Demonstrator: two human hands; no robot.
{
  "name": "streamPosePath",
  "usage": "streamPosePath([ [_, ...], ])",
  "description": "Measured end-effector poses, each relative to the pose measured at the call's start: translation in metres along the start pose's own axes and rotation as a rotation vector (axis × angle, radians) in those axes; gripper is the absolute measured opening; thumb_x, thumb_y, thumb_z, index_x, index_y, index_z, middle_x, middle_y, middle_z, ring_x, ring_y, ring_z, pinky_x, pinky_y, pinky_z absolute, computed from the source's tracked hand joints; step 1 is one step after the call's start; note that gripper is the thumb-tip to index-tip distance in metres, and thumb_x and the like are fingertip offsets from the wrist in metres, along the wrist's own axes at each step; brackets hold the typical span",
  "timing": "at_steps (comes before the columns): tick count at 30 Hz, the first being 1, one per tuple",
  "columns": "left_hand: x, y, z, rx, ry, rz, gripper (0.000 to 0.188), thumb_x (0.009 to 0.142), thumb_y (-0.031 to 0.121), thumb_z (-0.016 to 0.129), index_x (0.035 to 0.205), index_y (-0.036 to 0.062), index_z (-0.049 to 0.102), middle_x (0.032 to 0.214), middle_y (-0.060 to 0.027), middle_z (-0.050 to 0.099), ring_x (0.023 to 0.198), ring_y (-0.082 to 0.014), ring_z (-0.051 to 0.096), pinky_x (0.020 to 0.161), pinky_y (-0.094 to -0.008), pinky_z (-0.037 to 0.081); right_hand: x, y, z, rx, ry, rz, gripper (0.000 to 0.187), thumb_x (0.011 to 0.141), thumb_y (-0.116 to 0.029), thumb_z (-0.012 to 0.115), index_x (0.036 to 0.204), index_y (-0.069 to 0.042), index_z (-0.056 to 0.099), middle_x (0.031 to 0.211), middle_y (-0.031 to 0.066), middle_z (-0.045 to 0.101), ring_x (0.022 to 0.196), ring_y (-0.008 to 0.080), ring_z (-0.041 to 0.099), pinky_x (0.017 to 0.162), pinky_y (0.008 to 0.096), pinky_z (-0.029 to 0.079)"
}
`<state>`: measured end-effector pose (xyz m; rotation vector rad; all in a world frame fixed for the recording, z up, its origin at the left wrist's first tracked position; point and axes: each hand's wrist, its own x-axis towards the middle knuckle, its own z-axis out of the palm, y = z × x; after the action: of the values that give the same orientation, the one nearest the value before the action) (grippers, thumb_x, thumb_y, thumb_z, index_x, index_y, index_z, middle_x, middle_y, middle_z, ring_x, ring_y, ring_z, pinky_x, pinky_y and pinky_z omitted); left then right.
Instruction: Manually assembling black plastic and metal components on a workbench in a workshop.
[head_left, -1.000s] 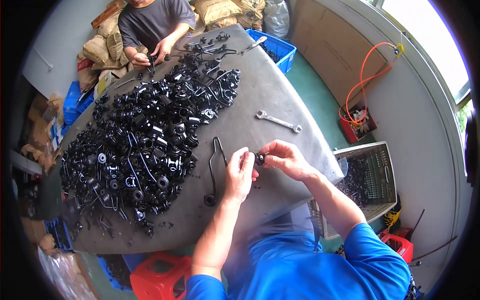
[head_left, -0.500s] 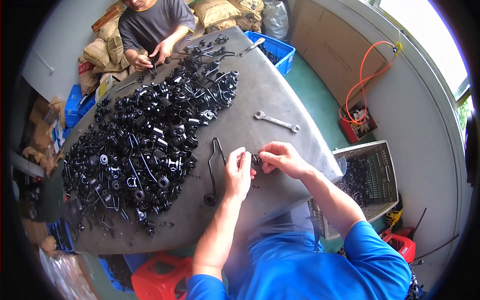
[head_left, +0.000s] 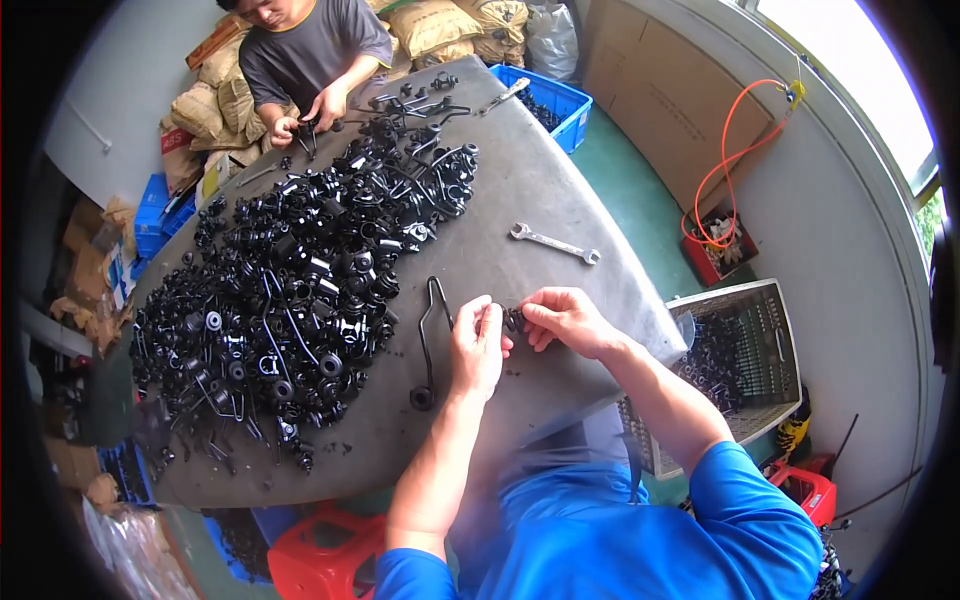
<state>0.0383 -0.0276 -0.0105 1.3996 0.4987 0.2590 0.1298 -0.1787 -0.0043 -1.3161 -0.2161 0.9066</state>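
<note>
Taking your hands as the centre of the dial, with twelve straight away from you: your left hand (head_left: pixel 477 347) is upright, its thumb and fingers drawn together around one side of a small black part (head_left: pixel 514 319). Your right hand (head_left: pixel 567 322) comes in from three o'clock, thumb and forefinger pinched on the other side of it, the remaining fingers loosely curled. The part sits between your fingertips, above the grey tabletop (head_left: pixel 480 440); they cover much of it, so you cannot tell its full shape.

Just beside your left hand, at nine o'clock, a bent black rod (head_left: pixel 427 340) lies on the table with a round black end toward you; whether it touches the hand cannot be told. Near you at one o'clock lies a double-ended wrench (head_left: pixel 555 244). A broad pile of black metal parts (head_left: pixel 300 270) spreads from nine to eleven.

Off the table, a grey crate (head_left: pixel 786 340) of dark pieces stands between three and four, and a red stool (head_left: pixel 318 553) between seven and eight. Farther off, at eleven, a co-worker (head_left: pixel 315 55) in a dark shirt handles a black piece. A blue bin (head_left: pixel 577 123) stands beyond the table near twelve.
</note>
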Motion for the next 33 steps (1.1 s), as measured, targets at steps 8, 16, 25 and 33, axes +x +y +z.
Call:
streamPosePath([
  [8,0.001,0.002,0.000,-0.005,-0.012,-0.019,0.029,0.099,0.023,0.057,0.120,0.0023,0.057,0.093,-0.0042,0.062,0.058,-0.0063,0.056,0.046,-0.0190,0.044,-0.003,-0.007,0.000,-0.147,-0.044,-0.048,0.018,0.097,-0.014,0.061,0.108,-0.001,0.063,0.086,0.0055,0.066,0.075,0.0115,0.064,0.073,0.0272,0.057],
  [16,0.004,0.006,0.001,0.010,-0.008,-0.054,0.029,0.099,0.024,0.057,0.119,0.0031,0.058,0.093,-0.0045,0.063,0.056,-0.0058,0.055,0.045,-0.0186,0.044,0.001,-0.003,-0.008,-0.085,-0.039,-0.095,0.015,0.094,-0.008,0.062,0.107,0.000,0.063,0.088,0.0055,0.066,0.080,0.0137,0.066,0.075,0.0286,0.057],
  [25,0.038,0.015,0.013,0.598,-0.047,0.303,0.040,0.090,0.023,0.067,0.119,-0.0004,0.055,0.092,-0.0151,0.067,0.083,-0.0257,0.065,0.076,-0.0372,0.052,0.002,0.000,-0.004,-1.016,0.356,-0.551,0.023,0.079,-0.008,0.065,0.102,-0.003,0.067,0.094,0.0152,0.062,0.090,0.0364,0.061,0.081,0.0399,0.051],
  [33,0.010,0.027,0.011,0.481,-0.058,0.521,0.041,0.090,0.015,0.066,0.125,-0.0007,0.050,0.090,-0.0140,0.066,0.084,-0.0242,0.067,0.074,-0.0350,0.053,-0.022,-0.019,0.018,-0.910,0.256,-0.817,0.045,0.078,-0.006,0.070,0.122,-0.007,0.060,0.119,0.0143,0.058,0.101,0.0307,0.062,0.083,0.0384,0.053],
])
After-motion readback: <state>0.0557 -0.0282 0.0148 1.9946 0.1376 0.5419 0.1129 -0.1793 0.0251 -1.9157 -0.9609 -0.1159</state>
